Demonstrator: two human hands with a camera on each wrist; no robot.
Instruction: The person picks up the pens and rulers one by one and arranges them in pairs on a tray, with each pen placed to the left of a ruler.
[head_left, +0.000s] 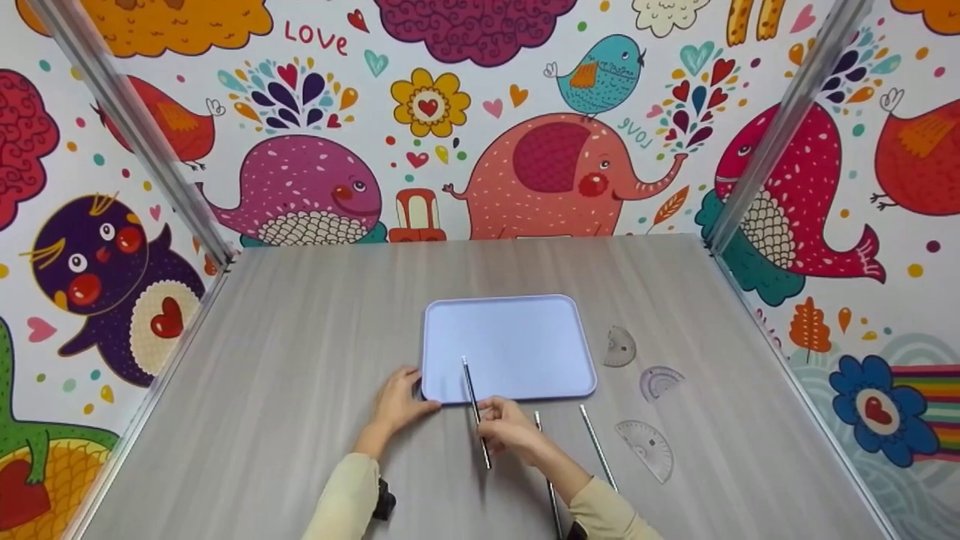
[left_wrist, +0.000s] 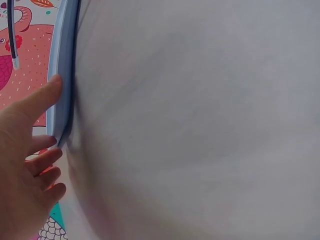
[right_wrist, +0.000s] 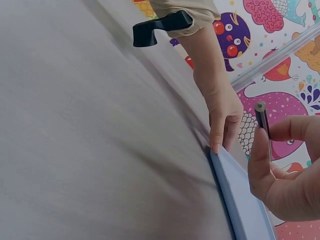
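Note:
A pale blue rectangular tray [head_left: 525,337] lies on the table. My left hand [head_left: 397,406] rests against its front left corner; in the left wrist view the thumb [left_wrist: 52,92] lies along the tray's side wall, with a finger touching near the corner. Between thumb and fingers, my right hand [head_left: 511,430] pinches a slim dark pencil [head_left: 471,390]. Its white-tipped end points away and overlaps the tray's front part in the head view. The pencil's other end [right_wrist: 260,107] shows above the fingers in the right wrist view.
A dark pencil [head_left: 554,502], partly hidden by the right forearm, and a lighter patterned pencil [head_left: 598,446] lie on the wood-look table [head_left: 300,337]. Three clear protractors lie right of the tray: a small one [head_left: 619,347], a purplish one [head_left: 661,382] and a larger one [head_left: 648,448]. Cartoon-printed walls surround the table.

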